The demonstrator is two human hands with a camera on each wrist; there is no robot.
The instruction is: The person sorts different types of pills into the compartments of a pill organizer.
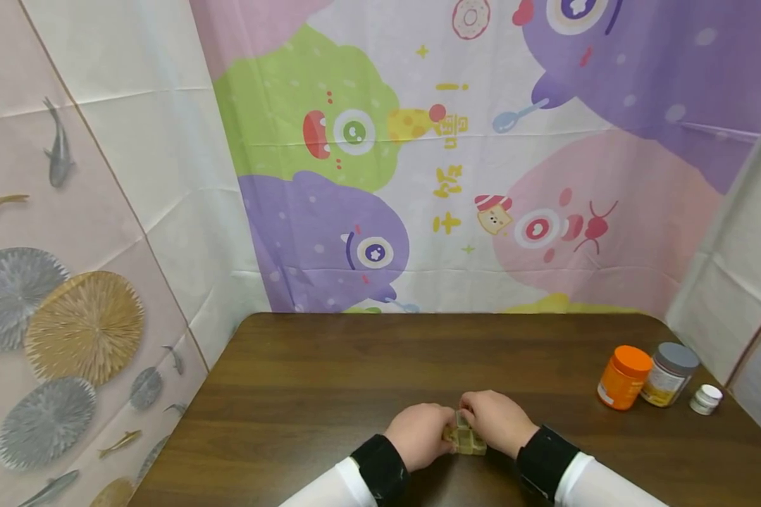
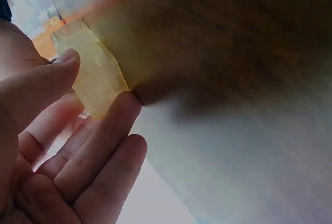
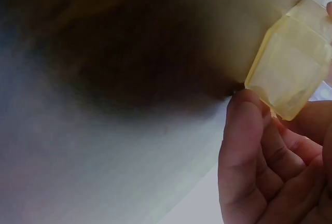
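Fingers of the left hand [image 1: 421, 433] and right hand [image 1: 497, 422] pinch a translucent yellow box [image 1: 469, 443] between them over the worktop [image 1: 330, 366], on opposite sides, seemingly so neither hand alone must steady it.

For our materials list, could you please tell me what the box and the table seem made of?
Box: probably smooth plastic, being yellowish and translucent. Table: wood or laminate, seemingly satin; the streaky brown grain fits both.
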